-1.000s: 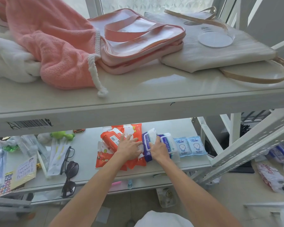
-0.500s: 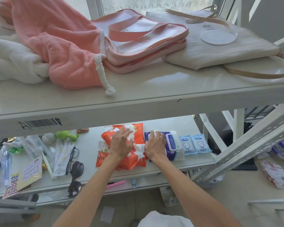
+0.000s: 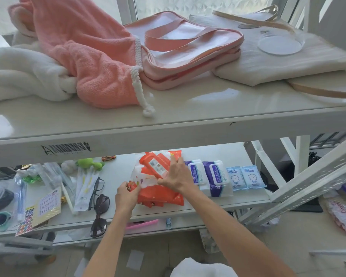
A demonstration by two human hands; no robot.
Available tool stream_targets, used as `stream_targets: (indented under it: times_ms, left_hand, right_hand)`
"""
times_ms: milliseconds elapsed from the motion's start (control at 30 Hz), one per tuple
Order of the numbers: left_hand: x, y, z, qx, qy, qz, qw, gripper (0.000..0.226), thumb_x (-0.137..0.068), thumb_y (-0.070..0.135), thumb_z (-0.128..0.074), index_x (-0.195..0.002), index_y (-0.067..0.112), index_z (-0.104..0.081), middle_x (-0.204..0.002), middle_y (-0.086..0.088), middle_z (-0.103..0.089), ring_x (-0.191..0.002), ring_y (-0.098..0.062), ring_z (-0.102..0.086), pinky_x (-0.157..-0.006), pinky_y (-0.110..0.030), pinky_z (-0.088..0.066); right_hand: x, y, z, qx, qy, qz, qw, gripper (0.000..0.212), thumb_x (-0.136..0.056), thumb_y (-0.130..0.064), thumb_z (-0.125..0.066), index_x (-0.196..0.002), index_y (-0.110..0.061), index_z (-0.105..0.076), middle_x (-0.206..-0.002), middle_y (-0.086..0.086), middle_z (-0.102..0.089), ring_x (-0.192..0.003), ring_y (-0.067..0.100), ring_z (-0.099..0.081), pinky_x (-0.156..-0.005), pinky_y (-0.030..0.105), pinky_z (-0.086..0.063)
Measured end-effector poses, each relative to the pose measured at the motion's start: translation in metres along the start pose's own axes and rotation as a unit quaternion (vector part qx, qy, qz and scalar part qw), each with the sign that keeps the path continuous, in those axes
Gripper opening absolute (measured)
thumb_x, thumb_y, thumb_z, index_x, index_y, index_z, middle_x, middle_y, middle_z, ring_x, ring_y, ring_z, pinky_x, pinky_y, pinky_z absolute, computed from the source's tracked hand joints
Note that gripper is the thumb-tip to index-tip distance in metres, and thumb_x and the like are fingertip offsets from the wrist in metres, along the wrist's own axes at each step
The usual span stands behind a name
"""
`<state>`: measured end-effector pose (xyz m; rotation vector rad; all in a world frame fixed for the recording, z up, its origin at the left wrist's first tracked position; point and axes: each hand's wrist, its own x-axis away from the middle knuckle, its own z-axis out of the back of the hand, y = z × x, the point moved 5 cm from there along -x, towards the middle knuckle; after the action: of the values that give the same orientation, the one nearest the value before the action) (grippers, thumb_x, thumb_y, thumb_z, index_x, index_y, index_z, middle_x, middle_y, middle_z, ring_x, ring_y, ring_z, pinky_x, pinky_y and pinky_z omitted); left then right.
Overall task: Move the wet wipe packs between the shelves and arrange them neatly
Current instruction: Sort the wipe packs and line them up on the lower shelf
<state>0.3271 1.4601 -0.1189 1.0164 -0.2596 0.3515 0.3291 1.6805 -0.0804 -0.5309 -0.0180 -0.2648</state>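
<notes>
Squaring the orange wipe packs on the lower shelf: left grip pinches their near corner, right grip spread flat, pressing the stack's side, apparently to align edges.

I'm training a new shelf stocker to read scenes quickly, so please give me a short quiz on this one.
1. True or false: the orange packs lie on the upper shelf.
2. Which hand grips the near corner of the orange packs? A) left hand B) right hand C) neither
3. How many small blue packs lie to the right of the purple packs?
Key: 1 false, they lie on the lower shelf; 2 A; 3 two.
</notes>
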Motion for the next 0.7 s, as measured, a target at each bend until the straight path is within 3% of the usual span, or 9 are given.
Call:
stream_targets:
  times_ms: [67, 133, 233, 333, 433, 500, 567, 633, 700]
  left_hand:
    - [-0.002, 0.009, 0.004, 0.006, 0.004, -0.012, 1.000, 0.028, -0.092, 0.026, -0.076, -0.086, 0.006, -0.057, -0.086, -0.011, -0.069, -0.091, -0.036, -0.072, -0.063, -0.038, -0.055]
    - [-0.007, 0.018, 0.010, 0.020, -0.006, -0.026, 0.999, 0.027, -0.091, 0.023, -0.078, -0.084, 0.010, -0.055, -0.089, -0.013, -0.073, -0.089, -0.036, -0.075, -0.068, -0.046, -0.061]
    - [-0.010, 0.042, 0.019, 0.090, -0.028, -0.048, 0.994, 0.029, -0.091, 0.016, -0.079, -0.082, 0.012, -0.052, -0.086, -0.015, -0.076, -0.083, -0.036, -0.077, -0.074, -0.057, -0.063]
    - [-0.001, 0.085, 0.014, 0.194, -0.084, -0.065, 0.975, 0.029, -0.094, 0.003, -0.073, -0.079, 0.014, -0.050, -0.082, -0.016, -0.075, -0.071, -0.031, -0.076, -0.066, -0.044, -0.064]
    - [0.007, 0.118, 0.000, 0.265, -0.144, -0.067, 0.951, 0.022, -0.095, -0.005, -0.067, -0.085, 0.013, -0.060, -0.084, -0.016, -0.076, -0.063, -0.026, -0.076, -0.064, -0.035, -0.066]
    - [0.012, 0.134, -0.018, 0.290, -0.158, -0.059, 0.942, 0.019, -0.095, -0.008, -0.064, -0.088, 0.010, -0.066, -0.073, -0.005, -0.078, -0.058, -0.016, -0.075, -0.062, -0.028, -0.064]
    - [0.019, 0.145, -0.050, 0.296, -0.159, -0.046, 0.941, 0.020, -0.095, -0.008, -0.064, -0.086, 0.010, -0.065, -0.069, 0.000, -0.077, -0.057, -0.011, -0.074, -0.061, -0.027, -0.064]
    - [0.025, 0.144, -0.090, 0.264, -0.160, -0.035, 0.951, 0.020, -0.092, -0.001, -0.072, -0.085, 0.013, -0.060, -0.081, -0.008, -0.075, -0.067, -0.018, -0.076, -0.071, -0.038, -0.067]
    - [0.023, 0.132, -0.126, 0.167, -0.164, -0.044, 0.971, 0.021, -0.085, 0.017, -0.080, -0.086, 0.017, -0.059, -0.091, -0.011, -0.072, -0.083, -0.029, -0.075, -0.086, -0.054, -0.063]
  right_hand:
    - [0.000, 0.026, 0.024, 0.001, 0.055, -0.051, 0.997, 0.096, -0.064, -0.056, -0.081, -0.137, -0.006, -0.043, -0.116, 0.014, -0.053, -0.098, 0.031, -0.063, -0.083, 0.038, -0.058]
    - [0.005, 0.063, 0.042, -0.013, 0.098, -0.128, 0.987, 0.097, -0.064, -0.058, -0.081, -0.137, -0.006, -0.043, -0.115, 0.014, -0.053, -0.094, 0.031, -0.064, -0.079, 0.038, -0.058]
    - [0.017, 0.112, 0.043, -0.021, 0.085, -0.229, 0.969, 0.108, -0.066, -0.062, -0.080, -0.145, -0.004, -0.036, -0.126, 0.018, -0.052, -0.108, 0.034, -0.063, -0.091, 0.043, -0.057]
    - [0.028, 0.133, 0.030, -0.017, 0.026, -0.273, 0.962, 0.109, -0.071, -0.069, -0.073, -0.150, -0.007, -0.030, -0.139, 0.019, -0.045, -0.129, 0.036, -0.046, -0.107, 0.048, -0.043]
    - [0.028, 0.132, 0.036, -0.024, 0.048, -0.263, 0.963, 0.097, -0.075, -0.080, -0.059, -0.144, -0.013, -0.042, -0.139, 0.015, -0.041, -0.132, 0.035, -0.039, -0.108, 0.052, -0.036]
    - [0.029, 0.128, 0.053, -0.142, 0.117, -0.239, 0.953, 0.088, -0.081, -0.085, -0.036, -0.131, -0.015, -0.058, -0.135, 0.013, -0.050, -0.128, 0.034, -0.046, -0.108, 0.052, -0.038]
    - [0.029, 0.127, 0.070, -0.360, 0.134, -0.209, 0.899, 0.081, -0.090, -0.084, -0.027, -0.109, -0.016, -0.068, -0.114, 0.012, -0.068, -0.106, 0.029, -0.065, -0.097, 0.047, -0.051]
    - [0.026, 0.134, 0.075, -0.515, 0.070, -0.197, 0.831, 0.061, -0.096, -0.070, -0.048, -0.111, -0.015, -0.069, -0.104, 0.011, -0.076, -0.090, 0.027, -0.075, -0.079, 0.038, -0.060]
    - [0.026, 0.154, 0.078, -0.465, 0.062, -0.233, 0.852, 0.058, -0.086, -0.056, -0.072, -0.122, -0.012, -0.067, -0.108, 0.011, -0.076, -0.092, 0.028, -0.075, -0.076, 0.037, -0.063]
